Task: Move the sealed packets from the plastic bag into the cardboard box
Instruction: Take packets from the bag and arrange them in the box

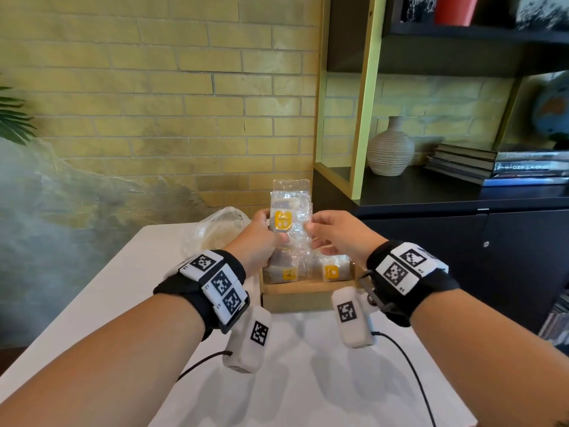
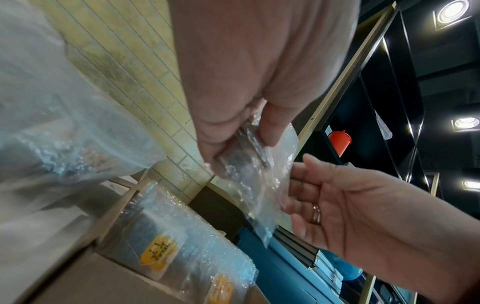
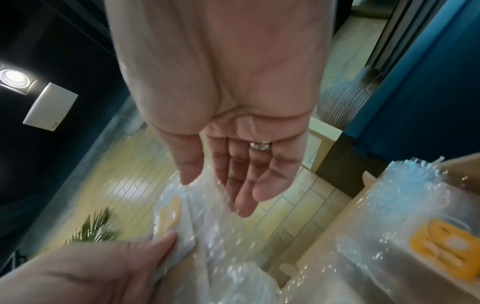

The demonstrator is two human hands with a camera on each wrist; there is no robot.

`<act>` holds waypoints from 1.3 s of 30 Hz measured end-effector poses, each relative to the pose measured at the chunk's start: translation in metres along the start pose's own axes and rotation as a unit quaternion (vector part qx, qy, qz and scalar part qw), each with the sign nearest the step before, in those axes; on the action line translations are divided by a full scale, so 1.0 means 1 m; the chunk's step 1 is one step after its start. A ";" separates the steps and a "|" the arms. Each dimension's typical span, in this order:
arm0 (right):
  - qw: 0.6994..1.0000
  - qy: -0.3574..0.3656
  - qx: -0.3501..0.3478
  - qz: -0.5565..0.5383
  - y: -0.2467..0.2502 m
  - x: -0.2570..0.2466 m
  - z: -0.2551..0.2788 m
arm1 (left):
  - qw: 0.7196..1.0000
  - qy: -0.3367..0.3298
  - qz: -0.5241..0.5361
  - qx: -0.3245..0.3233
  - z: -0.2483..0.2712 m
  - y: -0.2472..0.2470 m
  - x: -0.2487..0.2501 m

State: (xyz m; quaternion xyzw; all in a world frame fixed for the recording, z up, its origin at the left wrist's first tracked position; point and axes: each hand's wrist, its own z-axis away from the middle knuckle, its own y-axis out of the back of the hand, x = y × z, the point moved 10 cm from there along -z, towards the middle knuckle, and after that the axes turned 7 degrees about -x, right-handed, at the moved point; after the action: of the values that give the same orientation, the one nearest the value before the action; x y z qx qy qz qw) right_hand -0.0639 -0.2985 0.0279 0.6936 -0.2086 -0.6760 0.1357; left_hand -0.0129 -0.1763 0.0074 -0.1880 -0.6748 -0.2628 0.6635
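A clear bubble-wrapped sealed packet [image 1: 289,217] [image 2: 249,170] [image 3: 207,216] with a yellow label stands upright in the air above the cardboard box [image 1: 295,295] [image 3: 462,164]. My left hand [image 1: 261,235] [image 2: 233,123] grips its left edge, thumb on the front. My right hand [image 1: 332,232] [image 3: 233,164] lightly pinches the right edge between thumb and nearly straight fingers. Several more packets [image 1: 331,269] [image 2: 158,253] [image 3: 441,246] lie inside the box. Behind the box, to the left, sits the crumpled plastic bag [image 1: 212,232] [image 2: 64,123]; its contents are hard to make out.
The box stands on a white table [image 1: 292,380] near its far right corner. A black cabinet [image 1: 492,241] with a ribbed vase [image 1: 390,149] and stacked books [image 1: 498,167] runs along the right. A brick wall lies behind. Wrist-sensor cables trail over the near tabletop.
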 end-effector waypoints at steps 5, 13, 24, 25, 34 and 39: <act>0.998 0.001 0.036 -0.051 -0.004 0.008 -0.003 | 0.999 -0.001 0.032 -0.001 -0.004 -0.002 -0.002; 0.996 0.029 0.067 -0.048 0.008 0.018 -0.023 | 1.000 -0.013 0.001 0.025 -0.025 0.009 -0.008; 0.985 0.025 0.073 -0.153 0.020 0.042 -0.041 | 0.999 -0.027 0.005 0.039 -0.060 0.011 -0.018; 0.984 0.024 0.072 -0.158 0.021 0.044 -0.041 | 0.999 -0.027 0.008 0.041 -0.061 0.010 -0.018; 0.991 0.040 0.071 -0.107 0.025 0.036 -0.029 | 0.999 -0.029 0.028 0.032 -0.056 0.002 -0.019; 0.993 0.039 0.104 -0.047 0.034 0.032 -0.024 | 0.997 -0.042 -0.008 0.060 -0.049 0.015 -0.014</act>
State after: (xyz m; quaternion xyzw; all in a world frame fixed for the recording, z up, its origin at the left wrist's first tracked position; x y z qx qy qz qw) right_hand -0.0442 -0.3456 0.0174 0.7389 -0.2400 -0.6285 0.0389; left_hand 0.0363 -0.1929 -0.0056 -0.1530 -0.7180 -0.2194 0.6426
